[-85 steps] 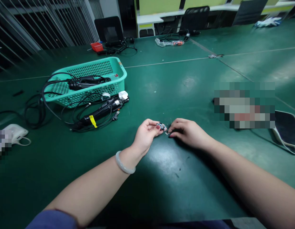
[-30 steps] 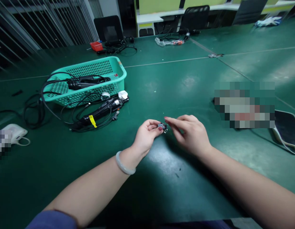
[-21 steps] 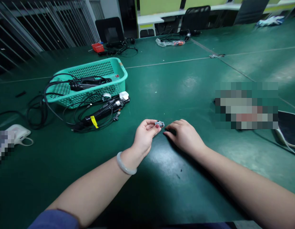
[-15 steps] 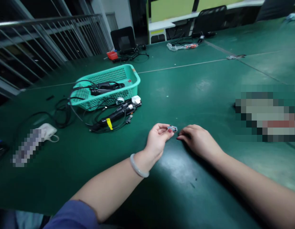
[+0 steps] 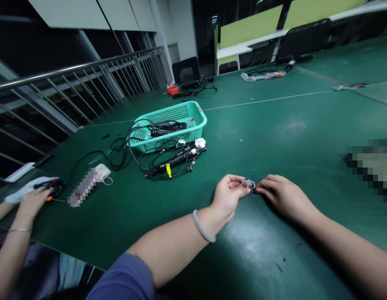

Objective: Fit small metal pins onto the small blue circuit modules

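Observation:
My left hand (image 5: 227, 199), with a pale bracelet at its wrist, pinches a small greyish-blue piece with dark parts (image 5: 248, 183) between thumb and fingers. The piece is too small to name. Just to its right is my right hand (image 5: 283, 196), low over the green table (image 5: 293, 150). Its fingers are curled together, with the tips close to the piece's right end. Whether they touch it, or hold something of their own, I cannot tell.
Ahead to the left stands a turquoise basket (image 5: 171, 143) holding black cabled tools. A black cabled tool (image 5: 177, 160) with a yellow tag lies before it. A pixelated pouch-like item (image 5: 87, 187) lies further left, near another person's hands (image 5: 32, 200). A blurred-out object (image 5: 373, 166) is at right.
The view has swung left, so another person's hands now show at the left. My right fingertips have come closer to the small piece, which stays in my left hand.

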Tool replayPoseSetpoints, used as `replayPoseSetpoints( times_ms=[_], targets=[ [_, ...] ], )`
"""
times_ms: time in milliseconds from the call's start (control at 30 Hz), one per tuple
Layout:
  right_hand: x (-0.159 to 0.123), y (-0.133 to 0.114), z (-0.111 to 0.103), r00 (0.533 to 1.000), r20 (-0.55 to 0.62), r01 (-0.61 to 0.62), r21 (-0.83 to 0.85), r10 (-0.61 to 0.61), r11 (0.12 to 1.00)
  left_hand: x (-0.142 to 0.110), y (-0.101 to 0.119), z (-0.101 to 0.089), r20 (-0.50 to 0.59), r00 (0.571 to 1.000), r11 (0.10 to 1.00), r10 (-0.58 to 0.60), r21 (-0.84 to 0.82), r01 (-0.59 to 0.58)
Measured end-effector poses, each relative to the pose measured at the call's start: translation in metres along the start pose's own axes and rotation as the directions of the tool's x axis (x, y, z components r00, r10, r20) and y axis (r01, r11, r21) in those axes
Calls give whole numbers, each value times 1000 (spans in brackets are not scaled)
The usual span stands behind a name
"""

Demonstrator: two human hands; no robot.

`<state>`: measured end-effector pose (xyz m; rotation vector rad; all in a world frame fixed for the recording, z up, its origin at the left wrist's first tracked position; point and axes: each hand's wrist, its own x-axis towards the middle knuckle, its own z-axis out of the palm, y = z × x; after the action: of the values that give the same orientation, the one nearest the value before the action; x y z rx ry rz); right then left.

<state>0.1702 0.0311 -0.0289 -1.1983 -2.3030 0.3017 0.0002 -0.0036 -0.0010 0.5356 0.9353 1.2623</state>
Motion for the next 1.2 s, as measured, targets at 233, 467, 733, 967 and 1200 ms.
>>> replayPoseSetpoints(
  times_ms=[233, 467, 733, 967, 1200],
  targets=[
    [2, 0, -4, 997, -27, -76, 43, 77, 996, 2, -1, -1, -10, 1000, 1000, -12, 28, 12],
    [-8, 9, -20, 997, 14, -81, 108, 79, 991, 7, -4, -1, -12, 1000, 997, 9, 72, -8],
    [-6, 4, -23, 992, 43, -123, 79, 120, 989, 8, -2, -1, 13, 1000, 993, 14, 116, -15],
    [-1, 2, -20, 997, 57, -56, 3, 56, 998, 8, -2, -1, 17, 1000, 991, 7, 131, -9],
    [-2, -9, -18, 994, 59, -89, -36, 91, 995, 7, 0, -1, 23, 1000, 992, 1, 123, -3]
  ],
)
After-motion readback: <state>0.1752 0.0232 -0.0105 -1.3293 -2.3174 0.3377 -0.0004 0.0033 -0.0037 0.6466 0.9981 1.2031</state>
